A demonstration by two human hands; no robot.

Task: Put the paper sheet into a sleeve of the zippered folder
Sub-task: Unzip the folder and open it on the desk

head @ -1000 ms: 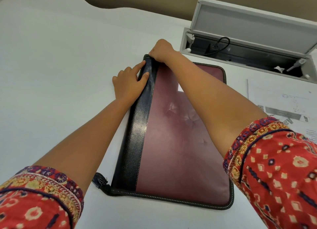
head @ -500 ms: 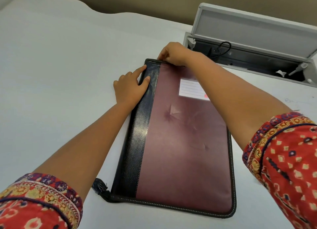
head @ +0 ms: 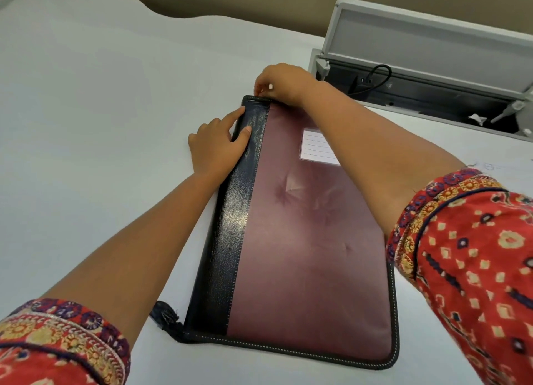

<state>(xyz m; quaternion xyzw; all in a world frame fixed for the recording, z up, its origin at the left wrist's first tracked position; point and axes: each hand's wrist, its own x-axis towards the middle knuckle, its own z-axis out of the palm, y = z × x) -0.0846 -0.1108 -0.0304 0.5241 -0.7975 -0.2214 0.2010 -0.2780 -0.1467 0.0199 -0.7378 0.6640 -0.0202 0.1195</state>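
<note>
- Zippered folder [head: 302, 240], maroon with black spine, flat and closed on white table [head: 101, 125].
- Left hand [head: 216, 146] at 9 o'clock of spine, fingers straight, pressing its edge.
- Right hand [head: 284, 83] at folder's 12 o'clock corner, fingers curled, pinching something small; zipper pull itself hard to make out.
- Right forearm covering part of white label [head: 314, 146].
- Paper sheet [head: 501, 168] barely visible at 3 o'clock, behind right sleeve.

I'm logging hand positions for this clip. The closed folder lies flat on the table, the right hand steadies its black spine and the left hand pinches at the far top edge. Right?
Not quite: the hands are swapped. In the head view the left hand steadies the black spine of the closed folder, and the right hand pinches at its far top edge. The folder does lie flat on the table.
</note>
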